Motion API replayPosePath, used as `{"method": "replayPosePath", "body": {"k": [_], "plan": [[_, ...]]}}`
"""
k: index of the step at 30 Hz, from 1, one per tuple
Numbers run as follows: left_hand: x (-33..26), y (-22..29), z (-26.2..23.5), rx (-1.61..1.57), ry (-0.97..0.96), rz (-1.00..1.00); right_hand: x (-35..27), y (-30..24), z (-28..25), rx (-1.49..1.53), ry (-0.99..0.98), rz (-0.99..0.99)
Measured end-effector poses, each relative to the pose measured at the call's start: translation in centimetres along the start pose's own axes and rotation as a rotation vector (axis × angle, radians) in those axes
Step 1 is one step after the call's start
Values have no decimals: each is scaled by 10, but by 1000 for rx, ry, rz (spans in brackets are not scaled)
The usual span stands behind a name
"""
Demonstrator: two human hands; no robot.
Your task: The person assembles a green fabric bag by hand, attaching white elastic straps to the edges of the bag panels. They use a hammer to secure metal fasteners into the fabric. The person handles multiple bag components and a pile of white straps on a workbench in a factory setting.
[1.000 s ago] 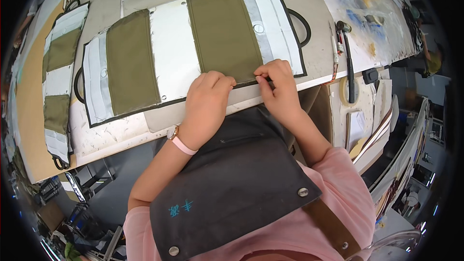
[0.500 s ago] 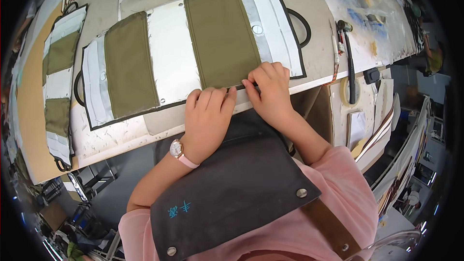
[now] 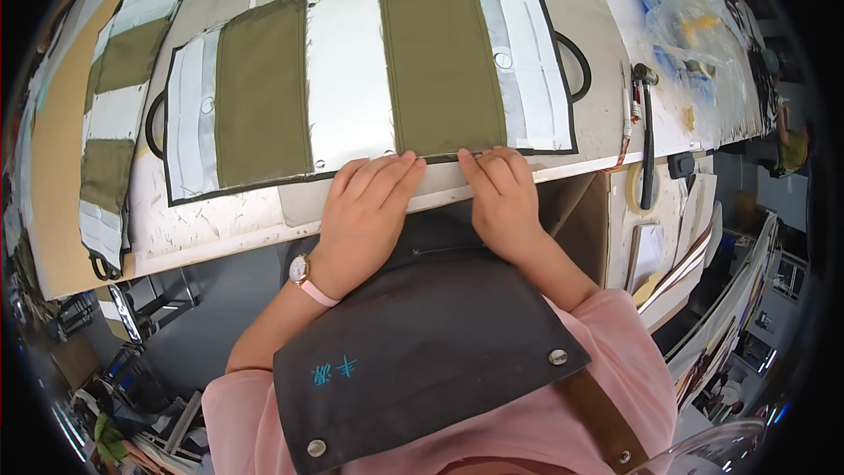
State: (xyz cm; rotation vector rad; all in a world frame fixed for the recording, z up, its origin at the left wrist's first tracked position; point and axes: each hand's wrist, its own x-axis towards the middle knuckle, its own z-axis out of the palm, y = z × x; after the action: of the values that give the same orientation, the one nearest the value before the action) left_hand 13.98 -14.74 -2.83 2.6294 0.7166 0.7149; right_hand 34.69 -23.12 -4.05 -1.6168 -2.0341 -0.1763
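Fabric panel: the olive-and-white banded piece (image 3: 347, 79) with black-bound edges lies flat on the worktable (image 3: 233, 224), its lower border close to the worktable's near edge.
Loop handles: one black loop (image 3: 580, 66) at each short end of that panel.
Left hand: (image 3: 369, 207) fingers together, tips on the lower border where the white and right olive bands meet; thumb hidden, so whether it pinches cannot be told.
Right hand: (image 3: 507, 202) fingertips bunched on the same border, apart from the left; a clamp there cannot be told either.
Second panel: a narrower-looking banded piece (image 3: 114, 114) at the worktable's left end.
Hammer: (image 3: 648, 123) at the worktable's right, handle reaching past its near edge.
Plastic bags: clear heap (image 3: 694, 35) on the worktable's far right.
Wristwatch: pink-strapped (image 3: 300, 269), left wrist, before the worktable.
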Motion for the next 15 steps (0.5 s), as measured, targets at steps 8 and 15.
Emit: {"method": "replayPosePath", "body": {"k": [8, 15], "plan": [[-32, -16, -28, 96, -48, -161, 20, -5, -4, 92, -36, 31], [-35, -18, -43, 206, -89, -201, 4, -18, 15, 21, -53, -63]]}}
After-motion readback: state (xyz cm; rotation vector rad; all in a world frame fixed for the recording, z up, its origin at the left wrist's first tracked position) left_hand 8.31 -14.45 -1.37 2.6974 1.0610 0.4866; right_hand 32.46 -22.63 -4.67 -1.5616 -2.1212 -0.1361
